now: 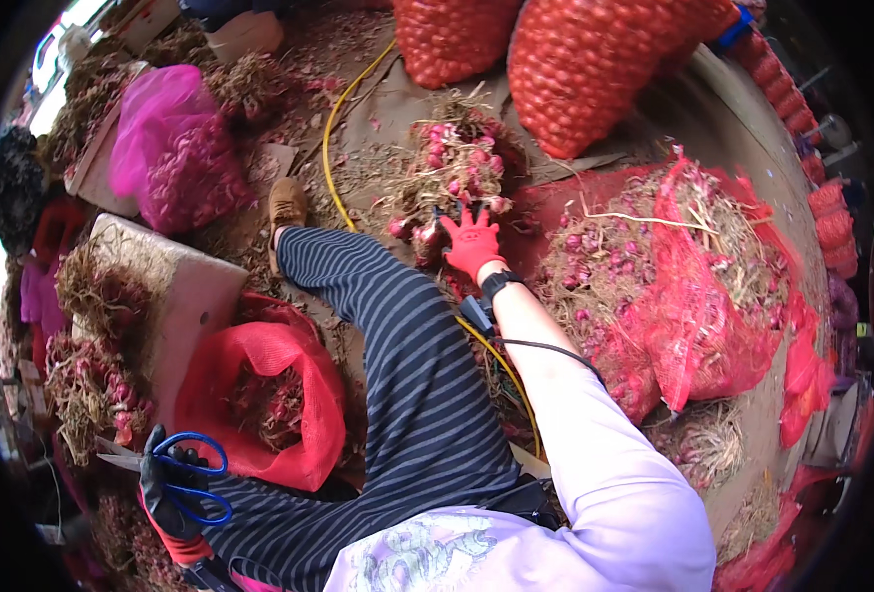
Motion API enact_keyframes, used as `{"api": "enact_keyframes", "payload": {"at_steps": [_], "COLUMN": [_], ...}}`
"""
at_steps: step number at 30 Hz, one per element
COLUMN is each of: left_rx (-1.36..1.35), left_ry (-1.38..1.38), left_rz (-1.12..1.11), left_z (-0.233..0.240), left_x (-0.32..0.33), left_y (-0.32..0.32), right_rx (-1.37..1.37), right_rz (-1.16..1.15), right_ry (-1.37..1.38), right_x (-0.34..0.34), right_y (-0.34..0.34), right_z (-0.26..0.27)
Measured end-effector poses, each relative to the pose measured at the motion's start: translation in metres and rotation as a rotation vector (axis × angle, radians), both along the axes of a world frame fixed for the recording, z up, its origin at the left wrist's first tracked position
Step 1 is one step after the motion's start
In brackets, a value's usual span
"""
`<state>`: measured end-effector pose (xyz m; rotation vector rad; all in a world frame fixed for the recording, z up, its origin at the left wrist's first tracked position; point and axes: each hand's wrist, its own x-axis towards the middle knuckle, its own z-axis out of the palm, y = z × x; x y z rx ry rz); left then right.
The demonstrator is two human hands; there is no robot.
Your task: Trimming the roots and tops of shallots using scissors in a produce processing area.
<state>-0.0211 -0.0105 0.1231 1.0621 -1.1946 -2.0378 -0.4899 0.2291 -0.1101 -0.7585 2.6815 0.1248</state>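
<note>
My left hand (174, 481), in a black-palmed glove with a red cuff, holds scissors with blue handles (198, 444), their blades pointing left. Beside it stands an open red mesh bag (259, 351), with shallots and dry stalks (277, 403) inside. My right hand (472, 240), gloved in red, reaches forward with its fingers spread. Its dark fingertips are at the near edge of a bundle of shallots with dried roots and stalks (459, 159); whether they press on it cannot be told. To its right, more shallots (592, 259) lie heaped on red netting (681, 355).
Full red mesh sacks (592, 74) stand at the top. A pink mesh bag (181, 148) sits upper left, above a pale foam box (163, 266) with dried shallot bunches (104, 296). A yellow hose (329, 140) crosses the littered floor. Another person's leg (240, 29) shows at the top.
</note>
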Motion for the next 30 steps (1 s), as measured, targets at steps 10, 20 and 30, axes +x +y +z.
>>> {"api": "enact_keyframes", "payload": {"at_steps": [10,20,30], "left_rx": [-0.029,0.004,-0.041], "left_ry": [0.040,0.050,-0.031], "left_rz": [-0.180,-0.271,-0.231], "left_z": [0.003,0.013,0.019], "left_x": [-0.039,-0.055,-0.052], "left_y": [0.006,0.019,0.022], "right_rx": [-0.432,-0.045,-0.285], "right_rz": [0.045,-0.710,-0.770], "right_ry": [-0.025,0.617,0.313], "right_x": [-0.013,-0.097,-0.189], "right_y": [0.096,0.409,0.534], "right_z": [0.122,0.283,0.172]}}
